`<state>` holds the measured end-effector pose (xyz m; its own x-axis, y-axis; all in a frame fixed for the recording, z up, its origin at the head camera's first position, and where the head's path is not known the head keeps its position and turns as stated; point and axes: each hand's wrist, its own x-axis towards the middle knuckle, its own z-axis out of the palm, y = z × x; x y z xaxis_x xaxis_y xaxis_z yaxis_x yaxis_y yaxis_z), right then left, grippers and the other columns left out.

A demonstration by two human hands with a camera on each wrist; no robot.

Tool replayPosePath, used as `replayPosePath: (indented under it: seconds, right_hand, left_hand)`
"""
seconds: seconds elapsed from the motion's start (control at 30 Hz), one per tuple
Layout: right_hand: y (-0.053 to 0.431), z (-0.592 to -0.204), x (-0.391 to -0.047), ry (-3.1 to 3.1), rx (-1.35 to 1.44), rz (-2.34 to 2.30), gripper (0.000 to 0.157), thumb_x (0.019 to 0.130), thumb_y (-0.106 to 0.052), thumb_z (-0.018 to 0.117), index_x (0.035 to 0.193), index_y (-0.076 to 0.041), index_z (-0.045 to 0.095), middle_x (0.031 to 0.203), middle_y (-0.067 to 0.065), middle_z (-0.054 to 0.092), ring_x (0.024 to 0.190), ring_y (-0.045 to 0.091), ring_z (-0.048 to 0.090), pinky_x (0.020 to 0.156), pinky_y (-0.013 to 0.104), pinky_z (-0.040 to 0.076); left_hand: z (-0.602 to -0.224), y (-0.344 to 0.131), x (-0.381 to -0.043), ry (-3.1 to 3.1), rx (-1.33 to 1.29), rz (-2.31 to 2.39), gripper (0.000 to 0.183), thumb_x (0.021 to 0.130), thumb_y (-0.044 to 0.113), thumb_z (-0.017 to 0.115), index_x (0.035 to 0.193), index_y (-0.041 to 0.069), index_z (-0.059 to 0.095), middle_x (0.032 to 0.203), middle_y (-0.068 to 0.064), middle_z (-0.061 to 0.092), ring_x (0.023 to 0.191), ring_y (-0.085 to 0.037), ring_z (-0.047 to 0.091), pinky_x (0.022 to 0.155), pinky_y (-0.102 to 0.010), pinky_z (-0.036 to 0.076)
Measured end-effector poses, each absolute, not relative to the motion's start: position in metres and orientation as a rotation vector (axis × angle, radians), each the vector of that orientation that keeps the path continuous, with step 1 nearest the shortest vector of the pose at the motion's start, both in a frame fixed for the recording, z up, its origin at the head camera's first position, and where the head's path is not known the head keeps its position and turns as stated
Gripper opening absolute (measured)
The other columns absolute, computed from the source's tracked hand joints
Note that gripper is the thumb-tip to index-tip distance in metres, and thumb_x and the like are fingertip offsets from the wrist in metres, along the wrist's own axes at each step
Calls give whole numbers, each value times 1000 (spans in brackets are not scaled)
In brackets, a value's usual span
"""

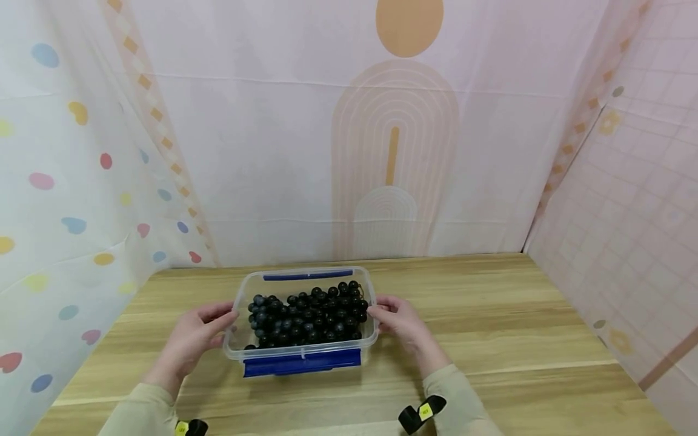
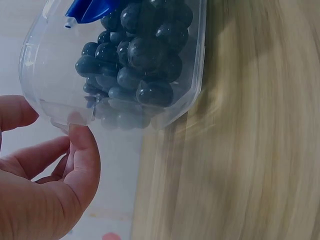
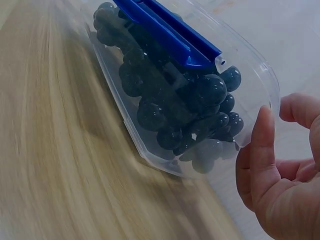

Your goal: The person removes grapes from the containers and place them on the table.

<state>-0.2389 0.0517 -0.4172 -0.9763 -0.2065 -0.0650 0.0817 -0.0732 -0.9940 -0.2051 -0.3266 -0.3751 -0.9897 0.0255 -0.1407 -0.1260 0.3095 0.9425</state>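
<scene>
A clear plastic food container [image 1: 294, 351], without a lid, holds dark grapes [image 1: 311, 321] heaped inside. Blue latches run along its long sides, the near one [image 1: 302, 363] hanging outward. At the container's left end, my left hand [image 1: 188, 339] pinches the rim between thumb and fingers. My right hand [image 1: 406, 330] grips the rim at the opposite end in the same way. Both wrist views show fingertips under the rim's lip and grapes [image 2: 150, 55] through the clear wall. Whether the container's base touches the table, I cannot tell.
The wooden table [image 1: 491, 327] extends around the container on all sides. A patterned cloth [image 1: 262, 163] hangs behind its far edge, with more cloth at the left [image 1: 65, 254] and right [image 1: 627, 242]. Black straps sit at both wrists.
</scene>
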Motion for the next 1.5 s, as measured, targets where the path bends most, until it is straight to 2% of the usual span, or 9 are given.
replayPosePath:
  seconds: [0.13, 0.5, 0.77, 1.0, 1.13, 1.33, 1.5]
  right_hand:
    - [62, -414, -238, 2017, -144, -2145, 44, 92, -2, 63, 126, 21, 49, 90, 5, 61, 69, 9, 55, 60, 21, 51]
    - [87, -408, -238, 2172, -132, -2002, 44, 95, -7, 62, 128, 19, 49, 95, 8, 61, 73, 11, 55, 67, 25, 52]
    - [101, -406, -237, 2208, -123, -1960, 43, 96, -7, 61, 129, 19, 49, 102, 14, 63, 78, 11, 57, 70, 26, 52]
    - [109, -402, -236, 2233, -95, -1964, 41, 97, -9, 60, 128, 17, 51, 104, 14, 62, 80, 12, 57, 71, 26, 52]
    - [114, -401, -236, 2255, -113, -1948, 40, 97, -9, 59, 127, 18, 51, 107, 17, 64, 87, 15, 59, 75, 28, 52]
    - [116, -401, -235, 2280, -141, -1947, 40, 97, -9, 57, 126, 19, 52, 110, 23, 64, 93, 22, 62, 78, 30, 52]
    - [114, -400, -234, 2280, -138, -1975, 41, 97, -8, 57, 125, 20, 52, 108, 20, 65, 87, 16, 62, 75, 28, 53]
  left_hand:
    - [-373, -315, -205, 2427, -80, 1799, 56, 100, 19, 61, 141, -14, 42, 113, -5, 64, 94, -6, 62, 80, -30, 55]
    - [-373, -290, -212, 2481, -28, 1738, 51, 101, 17, 59, 140, -13, 45, 121, -21, 59, 105, -23, 61, 88, -39, 54]
    - [-374, -279, -216, 2457, 3, 1770, 50, 100, 16, 59, 139, -14, 45, 111, -9, 63, 99, -16, 61, 82, -30, 54]
    - [-373, -267, -219, 2452, -17, 1801, 48, 99, 12, 60, 137, -14, 48, 109, -12, 63, 97, -17, 60, 79, -29, 54]
    - [-373, -261, -220, 2460, -9, 1799, 46, 99, 10, 61, 136, -14, 49, 110, -14, 62, 97, -19, 60, 79, -29, 55]
    - [-372, -258, -222, 2464, 10, 1812, 44, 97, 7, 62, 132, -16, 51, 101, -9, 62, 90, -16, 60, 75, -27, 55]
    - [-373, -260, -223, 2469, 40, 1804, 44, 97, 7, 62, 132, -17, 50, 100, -9, 61, 87, -14, 59, 73, -28, 55]
